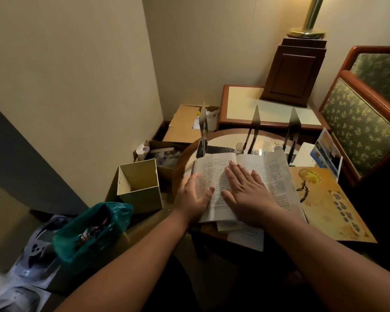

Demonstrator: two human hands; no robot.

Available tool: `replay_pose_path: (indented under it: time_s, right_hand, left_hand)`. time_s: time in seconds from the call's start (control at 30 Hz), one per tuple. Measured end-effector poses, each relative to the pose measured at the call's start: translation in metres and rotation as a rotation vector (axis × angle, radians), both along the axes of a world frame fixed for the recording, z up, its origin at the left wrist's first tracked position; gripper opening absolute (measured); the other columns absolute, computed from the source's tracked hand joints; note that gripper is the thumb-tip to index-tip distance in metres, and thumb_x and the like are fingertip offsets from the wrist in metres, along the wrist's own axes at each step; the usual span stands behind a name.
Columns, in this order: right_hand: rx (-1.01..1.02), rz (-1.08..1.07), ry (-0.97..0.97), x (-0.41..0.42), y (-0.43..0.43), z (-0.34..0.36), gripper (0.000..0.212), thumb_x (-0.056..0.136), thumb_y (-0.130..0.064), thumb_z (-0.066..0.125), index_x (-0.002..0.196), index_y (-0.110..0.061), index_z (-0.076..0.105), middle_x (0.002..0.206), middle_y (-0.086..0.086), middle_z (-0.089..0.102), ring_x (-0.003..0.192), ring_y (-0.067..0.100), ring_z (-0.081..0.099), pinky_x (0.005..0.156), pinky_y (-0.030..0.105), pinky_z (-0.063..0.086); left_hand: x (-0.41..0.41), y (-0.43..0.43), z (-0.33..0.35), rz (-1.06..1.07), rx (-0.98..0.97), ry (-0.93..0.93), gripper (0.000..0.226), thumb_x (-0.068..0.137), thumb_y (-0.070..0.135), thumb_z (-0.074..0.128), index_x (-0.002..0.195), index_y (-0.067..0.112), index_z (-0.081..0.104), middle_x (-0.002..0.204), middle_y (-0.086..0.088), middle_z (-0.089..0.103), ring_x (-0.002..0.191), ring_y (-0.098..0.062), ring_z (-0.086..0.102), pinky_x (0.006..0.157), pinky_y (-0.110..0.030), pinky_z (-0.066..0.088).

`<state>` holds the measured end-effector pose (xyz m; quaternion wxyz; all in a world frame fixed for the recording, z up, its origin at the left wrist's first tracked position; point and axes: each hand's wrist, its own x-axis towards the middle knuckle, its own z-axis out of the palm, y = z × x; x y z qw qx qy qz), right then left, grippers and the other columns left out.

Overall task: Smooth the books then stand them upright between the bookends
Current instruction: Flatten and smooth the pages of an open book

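An open book [273, 172] with printed pages lies flat on the round table [185, 161]. My right hand [248, 190] rests palm down across its middle, fingers spread. My left hand [193, 197] lies over the book's left edge, thumb on the page. Three dark metal bookends stand upright behind the book: left bookend [203, 129], middle bookend [254, 129], right bookend [292, 131]. An orange illustrated book [331, 203] lies flat to the right. More books or papers [245, 235] stick out under the open one.
Open cardboard boxes [140, 183] and a teal plastic bag [92, 228] crowd the floor on the left. A low side table with a wooden lamp base [291, 75] stands behind. A green upholstered chair [360, 129] is on the right. A postcard-like booklet [327, 152] leans there.
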<state>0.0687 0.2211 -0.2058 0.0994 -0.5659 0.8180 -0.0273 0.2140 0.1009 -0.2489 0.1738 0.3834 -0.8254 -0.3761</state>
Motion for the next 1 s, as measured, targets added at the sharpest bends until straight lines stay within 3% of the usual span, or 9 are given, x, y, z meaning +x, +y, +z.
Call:
replay_pose_path:
  time_s: [0.2,0.33,0.53,0.63,0.7,0.8,0.87,0.93,1.0]
  right_hand:
    - [-0.033,-0.013,-0.010,0.001,0.003,0.002,0.072,0.100,-0.061,0.014,0.155,-0.025,-0.016,0.161,-0.006,-0.025,0.147,0.012,-0.022,0.123,0.042,-0.007]
    - [-0.133,-0.050,-0.103,0.002,0.007,0.008,0.074,0.100,-0.058,0.026,0.157,-0.024,-0.006,0.164,-0.006,-0.012,0.150,0.013,-0.009,0.123,0.041,-0.003]
    - [-0.486,-0.085,-0.294,0.000,0.019,0.034,0.055,0.097,-0.031,0.057,0.149,-0.020,0.039,0.156,-0.001,0.037,0.141,0.022,0.037,0.106,0.033,0.038]
    - [-0.618,-0.016,-0.265,-0.005,0.023,0.049,0.047,0.097,-0.023,0.059,0.142,-0.016,0.049,0.148,0.004,0.048,0.134,0.020,0.048,0.103,0.032,0.048]
    - [-0.702,-0.067,-0.340,-0.010,0.024,0.063,0.042,0.098,-0.024,0.057,0.139,-0.015,0.053,0.140,0.006,0.056,0.125,0.019,0.056,0.094,0.032,0.055]
    - [-0.736,-0.192,-0.525,-0.020,0.028,0.088,0.034,0.099,-0.034,0.054,0.125,-0.015,0.063,0.123,0.003,0.066,0.111,0.019,0.065,0.081,0.030,0.059]
    - [-0.724,-0.210,-0.603,-0.029,0.032,0.100,0.037,0.098,-0.045,0.053,0.107,-0.013,0.069,0.105,0.006,0.071,0.097,0.022,0.068,0.078,0.045,0.061]
    - [-0.722,-0.246,-0.663,-0.038,0.040,0.109,0.041,0.094,-0.050,0.056,0.101,-0.011,0.069,0.099,0.009,0.070,0.093,0.025,0.068,0.077,0.052,0.060]
    - [-0.718,-0.301,-0.690,-0.047,0.048,0.115,0.040,0.090,-0.044,0.066,0.112,-0.011,0.064,0.106,0.008,0.069,0.096,0.024,0.068,0.077,0.047,0.061]
  left_hand:
    - [0.010,0.000,0.015,0.027,-0.099,0.080,0.086,0.085,0.058,0.066,0.151,0.011,0.037,0.152,-0.004,0.032,0.136,-0.019,0.039,0.097,-0.024,0.044]
    - [0.007,-0.004,0.032,0.018,-0.151,0.135,0.090,0.079,0.058,0.073,0.150,0.013,0.040,0.151,-0.001,0.032,0.133,-0.017,0.041,0.092,-0.022,0.048]
    - [-0.004,0.001,0.067,-0.067,-0.234,0.238,0.077,0.078,0.040,0.082,0.143,0.020,0.048,0.150,-0.001,0.036,0.131,-0.011,0.038,0.081,-0.002,0.040]
    - [-0.014,0.007,0.085,-0.122,-0.263,0.335,0.066,0.082,0.036,0.078,0.140,0.023,0.049,0.146,0.000,0.046,0.132,-0.016,0.046,0.097,-0.024,0.050]
    - [-0.022,0.015,0.098,-0.151,-0.144,0.410,0.057,0.088,0.040,0.070,0.139,0.031,0.047,0.142,0.004,0.051,0.128,-0.015,0.052,0.096,-0.037,0.055]
    - [-0.035,0.031,0.119,-0.210,0.241,0.519,0.039,0.099,0.039,0.054,0.137,0.034,0.048,0.135,0.008,0.057,0.121,-0.015,0.059,0.091,-0.033,0.056]
    - [-0.042,0.038,0.126,-0.257,0.417,0.534,0.037,0.102,0.045,0.042,0.137,0.033,0.049,0.131,0.004,0.061,0.116,-0.019,0.063,0.094,-0.040,0.054]
    - [-0.050,0.045,0.127,-0.337,0.498,0.497,0.037,0.106,0.045,0.032,0.136,0.031,0.049,0.130,0.002,0.063,0.112,-0.021,0.066,0.095,-0.047,0.053]
    - [-0.059,0.052,0.124,-0.405,0.491,0.427,0.034,0.108,0.039,0.029,0.130,0.031,0.054,0.128,0.004,0.064,0.110,-0.019,0.067,0.094,-0.046,0.053]
